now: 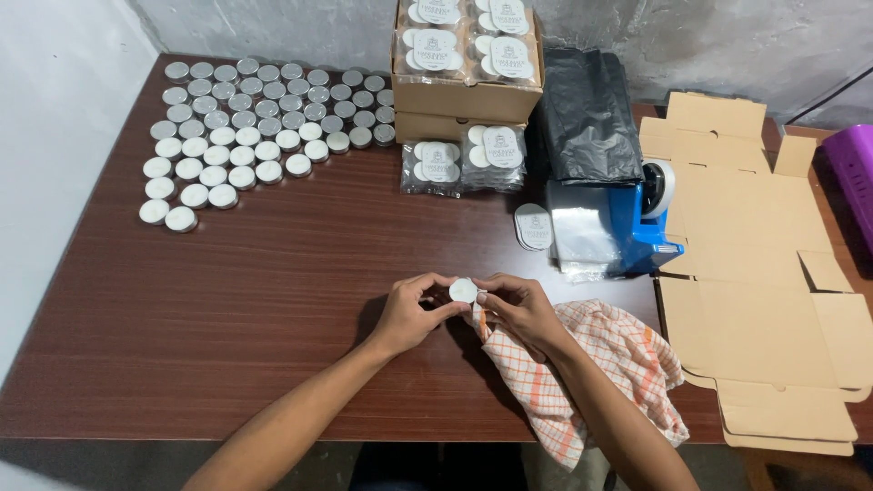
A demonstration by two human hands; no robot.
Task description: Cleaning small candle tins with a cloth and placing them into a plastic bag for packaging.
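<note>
A person seated at a dark wooden table [273, 300] holds a single small tealight candle [463, 290] between both hands, just below the centre of the head view. The left hand [409, 314] is curled around the candle from 9 o'clock, thumb and fingertips pinching its metal rim. The right hand [518, 309] closes on it from 3 o'clock, fingers bent in, and also grips a corner of an orange-and-white checked cloth [600, 364], which trails away toward 5 o'clock and hangs over the table's near edge. The candle is lifted just clear of the tabletop, white wax facing the camera.

At 10 o'clock, well apart from the hands, rows of tealights [255, 118] in silver cups stand packed together on the table. At 12 o'clock sits an open cardboard box [464, 95] filled with clear packs of candles, and two more clear packs [464, 159] lean in front of it. A small stack of round labels [533, 227] lies near 1 o'clock, beside a blue tape dispenser [637, 223] with a black plastic bag [587, 114] behind it. Flattened cardboard box blanks [755, 273] cover the table at 3 o'clock, with a purple object [855, 173] at the far right edge.
</note>
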